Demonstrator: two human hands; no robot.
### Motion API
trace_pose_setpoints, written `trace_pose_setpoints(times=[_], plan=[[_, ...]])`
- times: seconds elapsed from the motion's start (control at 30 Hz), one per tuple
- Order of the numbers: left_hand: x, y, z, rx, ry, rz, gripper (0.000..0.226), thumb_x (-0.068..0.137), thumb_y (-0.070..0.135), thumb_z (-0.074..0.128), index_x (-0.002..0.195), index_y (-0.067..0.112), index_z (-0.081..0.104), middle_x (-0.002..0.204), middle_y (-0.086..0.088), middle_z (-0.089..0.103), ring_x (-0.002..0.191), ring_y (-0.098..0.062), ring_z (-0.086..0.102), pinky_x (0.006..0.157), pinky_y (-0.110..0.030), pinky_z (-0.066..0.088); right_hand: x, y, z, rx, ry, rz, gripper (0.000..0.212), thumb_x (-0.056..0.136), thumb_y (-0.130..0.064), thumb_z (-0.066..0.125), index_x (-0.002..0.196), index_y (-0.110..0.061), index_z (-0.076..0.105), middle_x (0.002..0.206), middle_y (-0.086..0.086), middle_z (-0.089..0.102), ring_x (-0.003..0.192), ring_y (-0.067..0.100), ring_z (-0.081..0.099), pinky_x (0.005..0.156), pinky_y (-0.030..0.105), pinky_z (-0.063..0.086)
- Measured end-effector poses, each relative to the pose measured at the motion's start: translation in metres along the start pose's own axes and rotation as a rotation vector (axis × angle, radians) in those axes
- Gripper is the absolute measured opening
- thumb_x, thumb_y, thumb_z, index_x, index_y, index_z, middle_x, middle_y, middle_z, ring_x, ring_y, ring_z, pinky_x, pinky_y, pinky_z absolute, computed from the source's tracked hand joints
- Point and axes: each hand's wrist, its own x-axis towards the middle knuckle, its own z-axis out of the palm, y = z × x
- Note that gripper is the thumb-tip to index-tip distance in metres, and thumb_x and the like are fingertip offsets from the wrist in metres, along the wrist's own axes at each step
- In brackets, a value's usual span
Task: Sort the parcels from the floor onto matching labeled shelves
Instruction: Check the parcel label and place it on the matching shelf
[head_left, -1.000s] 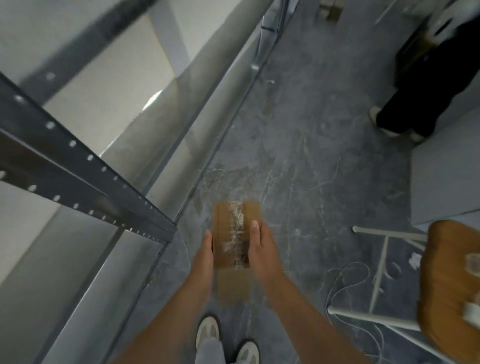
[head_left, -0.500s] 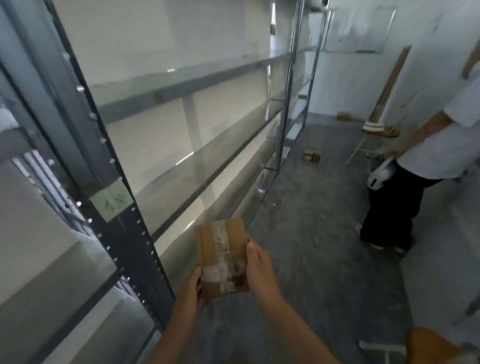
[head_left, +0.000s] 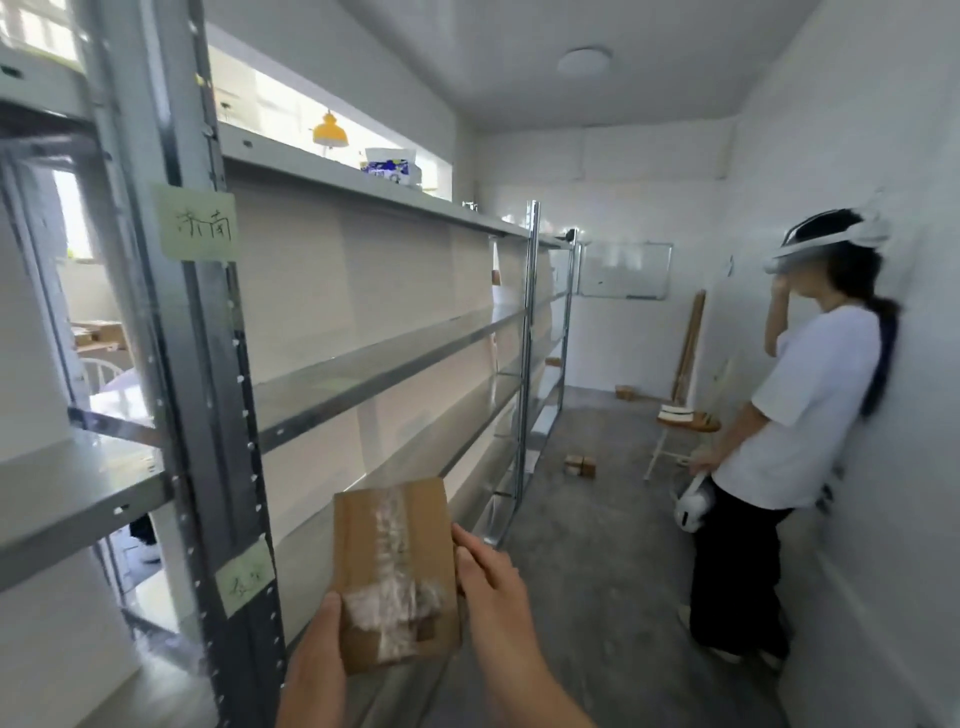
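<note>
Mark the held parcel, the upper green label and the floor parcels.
held parcel (head_left: 395, 551), head view, taped front face.
upper green label (head_left: 198, 223), head view, paper's middle.
floor parcels (head_left: 580, 464), head view, nearer pair's top.

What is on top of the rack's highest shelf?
A blue-and-white package stands on the top shelf. The shelf's front edge covers its base, and anything lying further back is hidden.

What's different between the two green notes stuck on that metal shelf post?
The upper label sits high, looks larger and shows clear handwritten characters; the lower label sits low, looks smaller, tilted, its writing blurred. Both are pale green paper on one shelf upright.
</note>
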Motion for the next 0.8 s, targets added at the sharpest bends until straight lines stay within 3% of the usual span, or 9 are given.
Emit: trace_pose_setpoints(times=[0.03,0.1,0.2,0.3,0.43,0.57,0.7,0.8], plan=[[-0.007,0.007,-0.003,0.017,0.019,0.012,0.050,0.109,0.032,0.041,0.143,-0.002,0.054,0.146,-0.024,0.055,0.139,-0.038,0.050,0.120,-0.053,0.033,-0.004,-0.005,0.003,0.017,0.002,0.006,0.031,0.106,-0.027,0.049,0.109,-0.051,0.069,0.125,-0.010,0.061,0.111,-0.009,0.057,0.109,0.032,0.046],[-0.028,0.019,-0.013,0.101,0.007,0.063,0.049,0.108,0.045,0.041,0.141,0.015,0.060,0.141,-0.014,0.061,0.134,-0.031,0.055,0.119,-0.051,0.035,-0.011,-0.014,0.009,0.060,-0.005,0.036,0.029,0.107,-0.027,0.048,0.109,-0.046,0.070,0.128,-0.004,0.063,0.116,0.004,0.062,0.109,0.037,0.049],[-0.054,0.036,-0.022,0.182,-0.042,0.149,0.039,0.107,0.053,0.034,0.123,0.038,0.065,0.131,-0.002,0.066,0.119,-0.019,0.062,0.115,-0.046,0.040,-0.023,-0.023,0.018,0.127,-0.008,0.039,0.025,0.107,-0.030,0.048,0.116,-0.040,0.069,0.131,-0.002,0.065,0.120,0.013,0.064,0.107,0.042,0.052],[-0.065,0.043,-0.032,0.175,-0.080,0.174,0.038,0.107,0.054,0.031,0.126,0.041,0.061,0.129,0.003,0.068,0.120,-0.016,0.062,0.115,-0.046,0.042,-0.032,-0.025,0.024,0.145,-0.009,0.030,0.028,0.108,-0.032,0.046,0.123,-0.036,0.069,0.132,-0.003,0.066,0.119,0.012,0.065,0.105,0.040,0.053],[-0.079,0.044,-0.051,0.168,-0.075,0.202,0.042,0.105,0.057,0.029,0.124,0.043,0.063,0.112,0.020,0.070,0.107,-0.001,0.065,0.105,-0.036,0.049,-0.048,-0.027,0.033,0.137,-0.070,0.054,0.028,0.108,-0.036,0.044,0.125,-0.040,0.066,0.128,-0.007,0.068,0.114,0.010,0.066,0.091,0.030,0.056],[-0.090,0.048,-0.068,0.155,-0.029,0.179,0.050,0.106,0.058,0.027,0.137,0.036,0.060,0.114,0.015,0.069,0.111,-0.008,0.063,0.100,-0.031,0.045,-0.058,-0.027,0.041,0.160,-0.159,0.090,0.027,0.107,-0.039,0.045,0.124,-0.044,0.066,0.125,-0.009,0.072,0.119,0.015,0.066,0.107,0.043,0.051],[-0.103,0.055,-0.084,0.165,-0.061,0.246,0.059,0.097,0.069,0.033,0.141,0.037,0.057,0.120,0.014,0.072,0.115,-0.010,0.065,0.102,-0.032,0.044,-0.063,-0.022,0.044,0.191,-0.304,0.137,0.038,0.105,-0.046,0.045,0.133,-0.028,0.064,0.125,0.003,0.074,0.122,0.025,0.066,0.114,0.050,0.044],[-0.113,0.061,-0.092,0.171,-0.110,0.330,0.062,0.083,0.069,0.051,0.134,0.036,0.058,0.103,0.023,0.077,0.096,-0.002,0.075,0.074,-0.011,0.055,-0.065,-0.020,0.041,0.163,-0.379,0.153,0.046,0.100,-0.050,0.048,0.129,-0.020,0.068,0.121,0.008,0.076,0.120,0.029,0.067,0.109,0.046,0.048]])
